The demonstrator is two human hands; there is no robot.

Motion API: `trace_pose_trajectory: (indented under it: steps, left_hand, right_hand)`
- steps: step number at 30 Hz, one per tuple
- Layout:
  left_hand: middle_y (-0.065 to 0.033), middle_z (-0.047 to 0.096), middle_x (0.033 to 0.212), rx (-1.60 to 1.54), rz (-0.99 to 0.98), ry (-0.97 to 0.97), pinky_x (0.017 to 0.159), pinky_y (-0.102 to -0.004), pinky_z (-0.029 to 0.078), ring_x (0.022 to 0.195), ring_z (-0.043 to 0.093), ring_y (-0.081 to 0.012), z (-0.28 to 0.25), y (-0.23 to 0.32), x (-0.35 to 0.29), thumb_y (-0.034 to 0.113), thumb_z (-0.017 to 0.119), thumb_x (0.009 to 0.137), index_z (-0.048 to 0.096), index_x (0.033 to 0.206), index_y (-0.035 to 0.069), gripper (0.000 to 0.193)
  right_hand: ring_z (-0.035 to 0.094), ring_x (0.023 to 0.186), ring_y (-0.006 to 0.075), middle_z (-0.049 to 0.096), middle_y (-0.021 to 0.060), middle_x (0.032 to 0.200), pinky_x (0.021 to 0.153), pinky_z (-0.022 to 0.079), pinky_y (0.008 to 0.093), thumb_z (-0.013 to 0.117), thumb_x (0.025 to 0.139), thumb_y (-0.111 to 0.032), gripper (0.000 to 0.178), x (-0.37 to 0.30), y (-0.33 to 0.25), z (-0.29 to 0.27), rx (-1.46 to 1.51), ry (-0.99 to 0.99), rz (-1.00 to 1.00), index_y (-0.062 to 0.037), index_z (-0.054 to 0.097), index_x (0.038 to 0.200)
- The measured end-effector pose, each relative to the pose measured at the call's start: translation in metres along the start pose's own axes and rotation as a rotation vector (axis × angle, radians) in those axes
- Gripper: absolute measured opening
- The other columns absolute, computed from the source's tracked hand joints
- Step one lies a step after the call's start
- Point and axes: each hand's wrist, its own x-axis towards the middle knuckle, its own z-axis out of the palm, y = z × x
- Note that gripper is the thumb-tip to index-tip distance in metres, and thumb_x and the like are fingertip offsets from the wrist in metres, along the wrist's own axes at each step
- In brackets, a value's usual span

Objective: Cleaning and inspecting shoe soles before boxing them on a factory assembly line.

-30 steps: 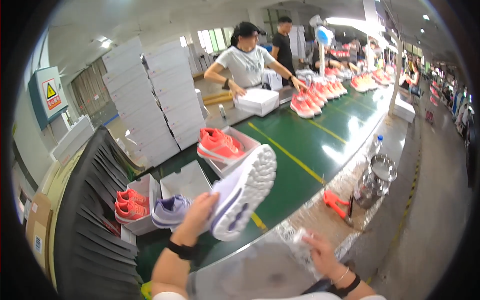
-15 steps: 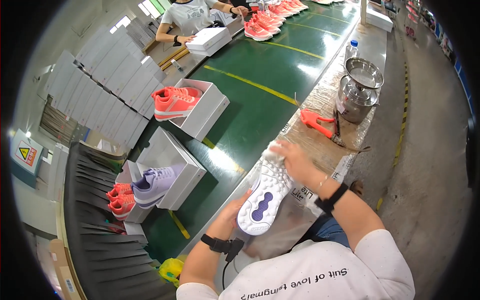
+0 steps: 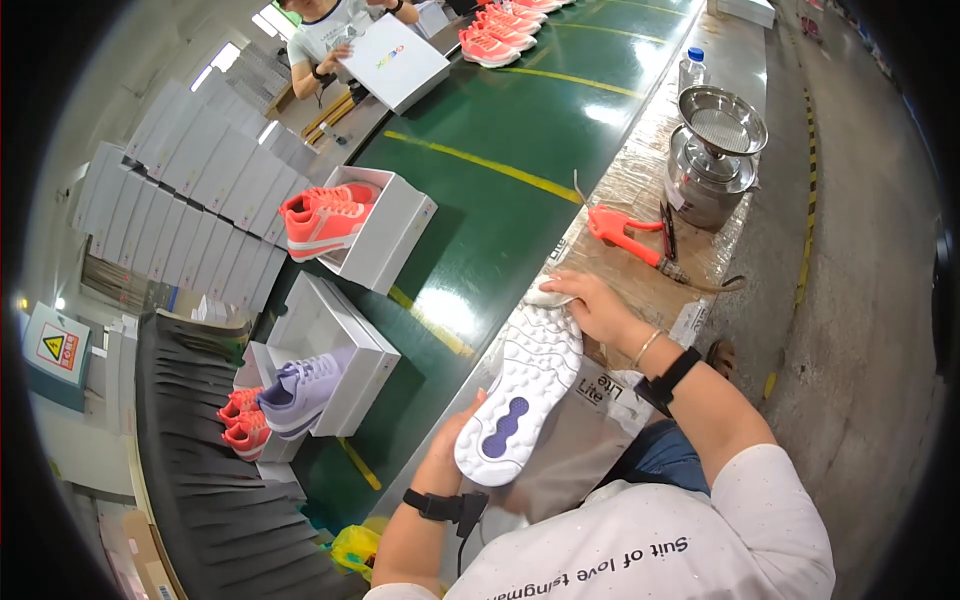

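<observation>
A sports shoe is tilted sole up in front of me, its knobbly white sole marked with a purple patch at the heel. My left hand grips it along the heel's left side; most of those fingers are hidden behind the shoe. At the toe end, my right hand is closed on a crumpled white cloth pressed to the sole. The shoe's upper is out of sight.
Open boxes with coral shoes and lavender shoes stand on the green conveyor belt. A red-handled air gun and a steel pot with a dish lie right on the ledge. Across the belt, a co-worker holds a white box.
The shoe and my left hand have shifted slightly left and down. My right hand stays at the toe with the cloth. Across the belt, the co-worker's white box has been lifted and tilted.
</observation>
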Motion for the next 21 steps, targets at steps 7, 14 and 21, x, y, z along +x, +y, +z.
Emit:
trace_pose_trajectory:
  steps: [7, 14, 21]
  left_hand:
    - [-0.0179, 0.054, 0.124, -0.045, 0.132, -0.220, 0.092, -0.0404, 0.049, 0.108, 0.058, -0.0274, -0.015, -0.012, 0.009, 0.039, 0.040, 0.096, 0.042, 0.131, -0.002, 0.053]
    - [-0.0159, 0.062, 0.112, 0.040, 0.308, -0.271, 0.080, -0.0367, 0.054, 0.095, 0.064, -0.0244, 0.037, -0.005, 0.009, 0.040, 0.046, 0.094, 0.052, 0.121, -0.002, 0.050]
    - [-0.0152, 0.064, 0.108, -0.005, 0.257, -0.407, 0.079, -0.0349, 0.055, 0.093, 0.064, -0.0232, 0.012, 0.013, -0.008, 0.041, 0.051, 0.092, 0.054, 0.119, -0.001, 0.050]
  right_hand:
    - [0.047, 0.115, 0.0290, 0.054, 0.0135, 0.124, 0.096, 0.038, 0.0389, 0.047, 0.072, 0.008, 0.048, -0.080, -0.109, 0.000, 0.031, -0.058, -0.182, -0.0146, 0.065, 0.111]
    - [0.056, 0.096, 0.0324, 0.063, 0.0150, 0.104, 0.090, 0.041, 0.0412, 0.048, 0.068, 0.008, 0.044, 0.005, -0.128, -0.048, -0.175, 0.137, -0.403, -0.0080, 0.065, 0.105]
    - [0.050, 0.109, 0.0278, 0.053, 0.0070, 0.127, 0.089, 0.040, 0.0398, 0.054, 0.066, 0.000, 0.051, -0.046, -0.189, 0.017, -0.115, -0.363, -0.712, -0.0181, 0.063, 0.113]
